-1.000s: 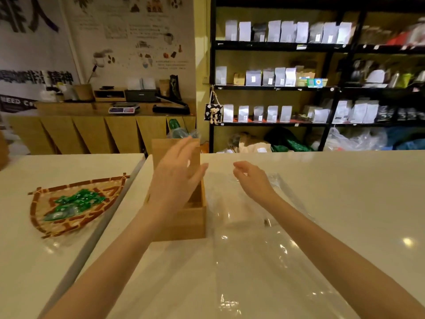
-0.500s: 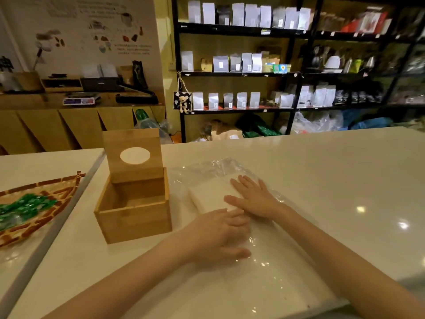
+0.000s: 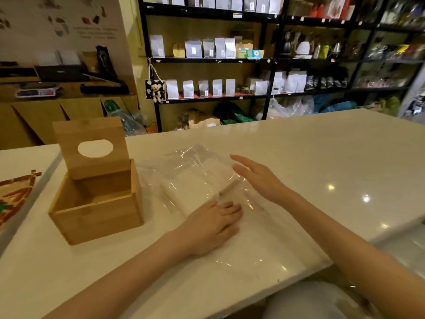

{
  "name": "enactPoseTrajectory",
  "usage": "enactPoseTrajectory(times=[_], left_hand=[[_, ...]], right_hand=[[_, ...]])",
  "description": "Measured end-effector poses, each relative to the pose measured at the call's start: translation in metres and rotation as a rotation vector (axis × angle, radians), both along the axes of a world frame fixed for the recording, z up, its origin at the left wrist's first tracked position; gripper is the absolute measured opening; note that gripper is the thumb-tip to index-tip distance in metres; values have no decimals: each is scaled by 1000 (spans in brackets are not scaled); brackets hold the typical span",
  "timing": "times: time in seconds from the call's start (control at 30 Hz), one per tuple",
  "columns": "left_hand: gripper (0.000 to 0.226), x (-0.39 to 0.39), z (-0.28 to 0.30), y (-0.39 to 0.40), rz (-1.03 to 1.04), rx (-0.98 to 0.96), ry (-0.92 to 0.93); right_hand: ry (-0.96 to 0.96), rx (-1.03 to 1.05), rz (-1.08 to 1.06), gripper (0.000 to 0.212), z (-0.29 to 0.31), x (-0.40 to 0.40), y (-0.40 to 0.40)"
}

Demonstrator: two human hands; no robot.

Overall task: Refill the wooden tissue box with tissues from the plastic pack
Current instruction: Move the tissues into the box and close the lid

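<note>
Wooden tissue box [image 3: 96, 199] sits mid-left, lid up, empty; plastic pack [image 3: 200, 180] w/ tissues lies center; left hand [image 3: 212, 223] flat on it, right hand [image 3: 257, 178] open, holding nothing; next imo: find the opening, pull the stack out.

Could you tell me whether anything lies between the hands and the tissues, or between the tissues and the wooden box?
Yes: the clear plastic pack still wraps the tissues, so both hands meet film first. The wooden tissue box stands beside it, lid up, with bare counter between.
</note>
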State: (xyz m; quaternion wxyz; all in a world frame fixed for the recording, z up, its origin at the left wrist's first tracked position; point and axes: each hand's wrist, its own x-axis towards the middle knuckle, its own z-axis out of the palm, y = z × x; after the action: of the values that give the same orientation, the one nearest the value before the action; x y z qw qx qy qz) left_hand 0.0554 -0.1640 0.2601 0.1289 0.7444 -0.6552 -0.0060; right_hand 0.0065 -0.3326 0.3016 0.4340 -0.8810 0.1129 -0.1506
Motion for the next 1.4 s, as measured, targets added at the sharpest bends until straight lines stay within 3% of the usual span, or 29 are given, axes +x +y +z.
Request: enactPoseTrajectory(times=[0.07,0.13,0.23,0.33,0.4,0.47,0.57,0.73,0.87,0.93,1.0,1.03,1.2,1.4], left_hand=[[59,0,1,0,-21,-67,59],[52,1,5,-1,8,-84,209],[39,6,16,-1,139,-134,440],[38,9,28,1,155,-174,523],[38,14,35,3,165,-184,574],[39,23,45,2,257,-222,637],[48,49,54,1,548,-226,575],[61,75,41,3,864,-21,419],[47,74,23,4,877,-68,368],[51,78,19,6,885,-58,457],[67,80,16,6,863,-109,602],[71,82,14,5,856,-120,614],[41,74,11,8,832,-23,404],[38,68,10,8,806,-56,331]], right_hand=[[-84,81,-27,24,9,-25,-3],[-87,180,35,27,17,-51,-6],[128,226,228,31,24,-80,-1],[302,-81,303,35,5,-82,19],[245,-453,324,44,-18,-69,34],[181,-662,340,52,-40,-51,43],[153,-752,262,61,-56,-22,51],[140,-744,292,83,-51,9,69],[47,-786,253,94,-36,3,81],[223,-867,331,89,-33,-3,79],[205,-809,248,86,-26,-4,81],[295,-762,216,81,-23,-5,82],[358,-762,213,63,-42,-43,61],[257,-736,236,83,-41,-108,63]])
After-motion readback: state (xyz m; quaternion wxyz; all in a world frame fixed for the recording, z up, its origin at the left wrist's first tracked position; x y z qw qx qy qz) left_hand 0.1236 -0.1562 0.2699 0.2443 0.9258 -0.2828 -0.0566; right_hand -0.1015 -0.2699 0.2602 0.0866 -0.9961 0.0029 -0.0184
